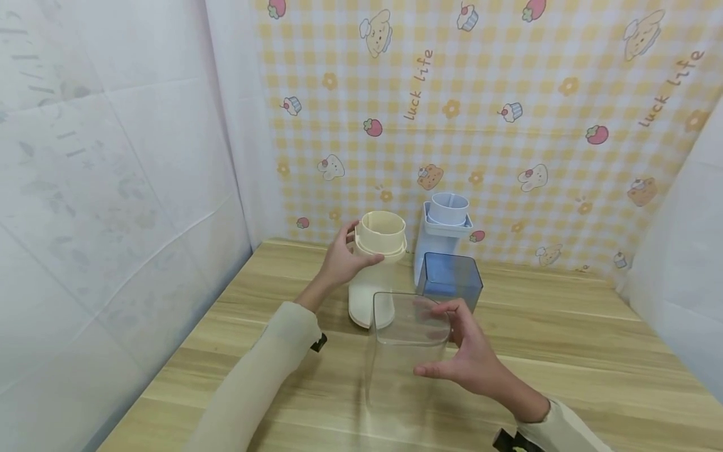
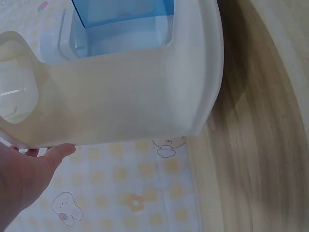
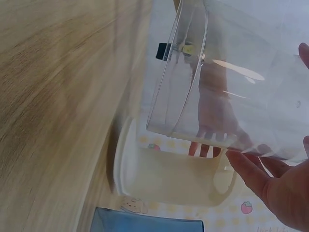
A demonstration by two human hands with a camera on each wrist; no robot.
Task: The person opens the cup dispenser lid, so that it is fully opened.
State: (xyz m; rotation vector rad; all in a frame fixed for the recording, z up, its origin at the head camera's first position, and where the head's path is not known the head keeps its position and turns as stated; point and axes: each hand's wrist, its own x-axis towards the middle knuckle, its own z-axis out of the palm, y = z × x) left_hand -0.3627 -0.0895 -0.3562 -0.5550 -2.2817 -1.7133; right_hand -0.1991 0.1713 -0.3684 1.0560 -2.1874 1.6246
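Observation:
A cream dispenser stand (image 1: 374, 276) with a round collar on top and a rounded base rises from the wooden table. My left hand (image 1: 342, 258) grips it just below the collar, thumb across the front and fingers at the side. In the left wrist view its broad smooth body (image 2: 116, 96) fills much of the picture. My right hand (image 1: 471, 355) holds a clear plastic container (image 1: 398, 376) at its side, thumb and fingers spread apart around it. That container is in front of the cream stand and overlaps its base in the head view.
Behind on the right stands a light blue dispenser stand (image 1: 446, 235) with a similar collar. A transparent dark blue box (image 1: 460, 285) sits in front of it. A checked cloth (image 1: 486, 157) hangs along the table's back edge, with white sheeting (image 1: 124, 188) at the left.

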